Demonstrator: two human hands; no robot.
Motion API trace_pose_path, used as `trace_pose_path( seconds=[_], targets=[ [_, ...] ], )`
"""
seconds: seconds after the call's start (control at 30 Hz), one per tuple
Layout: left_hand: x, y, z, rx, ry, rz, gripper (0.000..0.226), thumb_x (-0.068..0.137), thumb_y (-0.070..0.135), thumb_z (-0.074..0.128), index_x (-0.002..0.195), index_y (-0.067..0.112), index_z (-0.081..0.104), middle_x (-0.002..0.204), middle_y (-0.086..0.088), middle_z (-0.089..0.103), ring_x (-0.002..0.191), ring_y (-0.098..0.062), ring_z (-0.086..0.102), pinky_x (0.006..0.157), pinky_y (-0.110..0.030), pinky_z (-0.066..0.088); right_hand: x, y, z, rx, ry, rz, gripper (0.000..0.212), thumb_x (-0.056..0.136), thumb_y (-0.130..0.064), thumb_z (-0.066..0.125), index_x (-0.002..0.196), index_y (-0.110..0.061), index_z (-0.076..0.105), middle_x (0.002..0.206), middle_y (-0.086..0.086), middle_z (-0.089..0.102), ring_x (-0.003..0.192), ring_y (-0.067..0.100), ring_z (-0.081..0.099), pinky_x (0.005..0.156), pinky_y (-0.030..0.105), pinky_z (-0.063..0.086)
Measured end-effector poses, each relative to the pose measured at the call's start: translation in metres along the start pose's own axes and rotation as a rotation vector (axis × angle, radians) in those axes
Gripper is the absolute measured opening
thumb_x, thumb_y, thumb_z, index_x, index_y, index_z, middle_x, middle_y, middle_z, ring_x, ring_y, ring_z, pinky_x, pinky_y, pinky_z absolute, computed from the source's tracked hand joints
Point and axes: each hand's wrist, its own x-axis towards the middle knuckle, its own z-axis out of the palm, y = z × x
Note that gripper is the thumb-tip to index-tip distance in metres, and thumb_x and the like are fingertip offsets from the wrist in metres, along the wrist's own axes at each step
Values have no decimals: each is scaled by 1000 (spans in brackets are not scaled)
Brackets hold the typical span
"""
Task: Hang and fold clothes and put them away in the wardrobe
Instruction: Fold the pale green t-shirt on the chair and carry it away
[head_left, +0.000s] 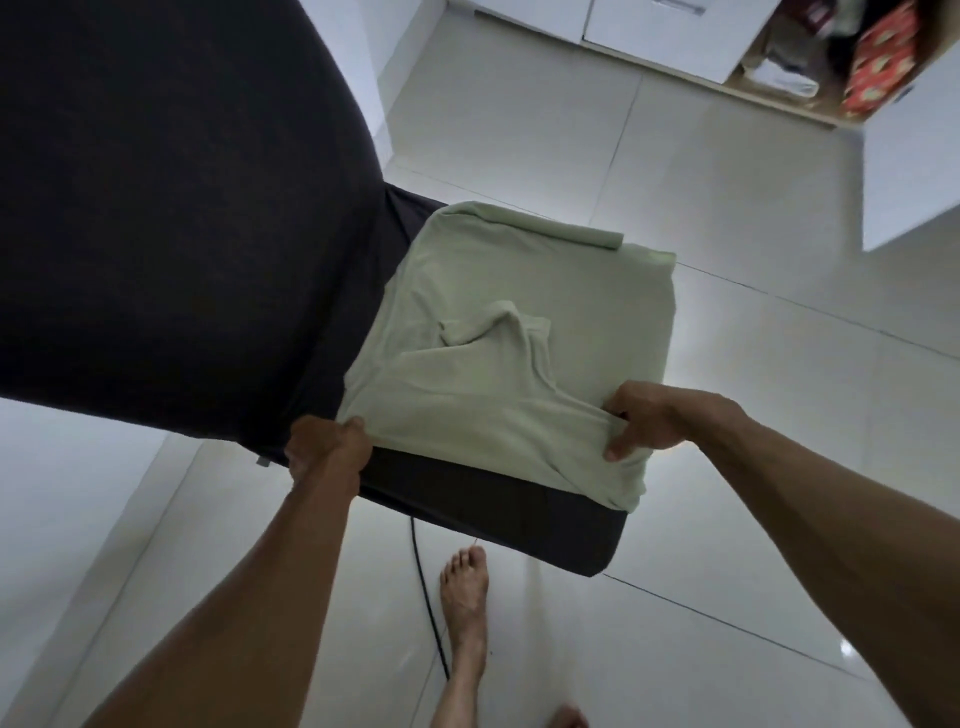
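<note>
A pale green garment (498, 332) is seen spread over the dark seat cushion (467, 499) of a dark upholstered chair, whose large rounded backrest (171, 218) fills the upper left of the view. The garment's near edge is held at both corners. At the left corner, the left hand (327, 447) is closed into a tight grip, its fingers curled over the fabric edge and the front of the cushion. At the right corner, the fabric is pinched by the right hand (654, 421): the thumb is pressed down onto the cloth while the other fingers are tucked under a raised fold. The cloth between the two hands is drawn fairly taut, and a bunched ridge is left near the garment's middle. The far edge is rolled over at the back of the seat.

A bare foot (465, 587) is planted on the glossy white tiled floor (727, 519) just below the cushion, beside a black cable (428, 597). An open wardrobe (810, 67) with folded items and a red patterned box (878, 62) is visible at the upper right, well apart from the chair.
</note>
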Motion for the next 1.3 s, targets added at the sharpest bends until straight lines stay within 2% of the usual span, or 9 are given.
trace_pose_path(
  seconds=[0.17, 0.23, 0.37, 0.43, 0.53, 0.77, 1.03, 1.23, 1.3],
  targets=[
    [0, 5, 15, 69, 22, 3, 61, 90, 24, 71, 132, -12, 47, 129, -27, 58, 108, -41, 63, 73, -40, 55, -8, 58, 3, 130, 122, -21, 25, 91, -42, 68, 78, -21, 62, 82, -1, 61, 79, 23, 57, 66, 32, 44],
    [-1, 8, 16, 47, 31, -9, 62, 87, 22, 73, 132, -12, 47, 129, -28, 58, 108, -42, 62, 80, -44, 56, -7, 68, 4, 122, 129, 5, 27, 94, -40, 64, 74, -24, 56, 80, -4, 57, 80, 22, 55, 66, 31, 41],
    [-22, 20, 23, 216, 283, -3, 70, 75, 13, 65, 140, -1, 40, 141, -23, 44, 129, -43, 43, 105, -55, 38, -4, 69, 17, 51, 162, 134, 17, 95, -34, 56, 109, -24, 57, 111, 2, 62, 99, 26, 57, 90, 42, 50],
    [-50, 27, 33, 338, 413, 297, 60, 81, 12, 62, 136, 5, 39, 142, -22, 40, 131, -43, 36, 104, -58, 32, -6, 59, 23, 58, 303, 172, 29, 89, -21, 56, 118, -22, 52, 117, 1, 59, 105, 27, 56, 92, 45, 49],
    [-82, 40, 58, 385, 387, 868, 41, 83, 15, 60, 123, 11, 51, 127, -17, 50, 115, -39, 46, 94, -54, 41, -7, 31, 25, 206, 522, 109, 37, 80, -18, 61, 115, -22, 52, 111, -1, 51, 104, 24, 52, 90, 43, 48],
    [-111, 90, 102, 758, -31, 1575, 34, 90, 36, 57, 125, 32, 57, 137, -2, 45, 124, -28, 40, 107, -49, 31, -2, 38, 26, 181, 385, 75, 27, 79, -14, 62, 99, -28, 51, 104, -3, 54, 97, 22, 53, 77, 37, 51],
    [-123, 122, 119, 1002, -248, 1332, 15, 89, 45, 63, 100, 36, 63, 120, 5, 42, 121, -23, 33, 114, -57, 18, -13, 102, 6, 386, 204, -104, 15, 92, -36, 68, 85, -25, 61, 89, -5, 64, 81, 16, 58, 72, 29, 48],
    [-134, 142, 130, 1185, -257, 1158, 23, 87, 34, 60, 107, 25, 67, 123, -2, 43, 122, -29, 34, 104, -58, 26, 8, 104, 11, 41, 271, 50, 17, 97, -50, 49, 91, -33, 49, 89, -6, 45, 91, 29, 52, 78, 39, 44],
    [-134, 144, 131, 1195, -264, 1130, 25, 88, 31, 58, 109, 22, 67, 123, -2, 42, 122, -28, 34, 101, -56, 29, 9, 103, 20, -4, 353, 61, 8, 99, -40, 47, 95, -33, 44, 95, -3, 46, 94, 27, 44, 79, 41, 41]
  ],
)
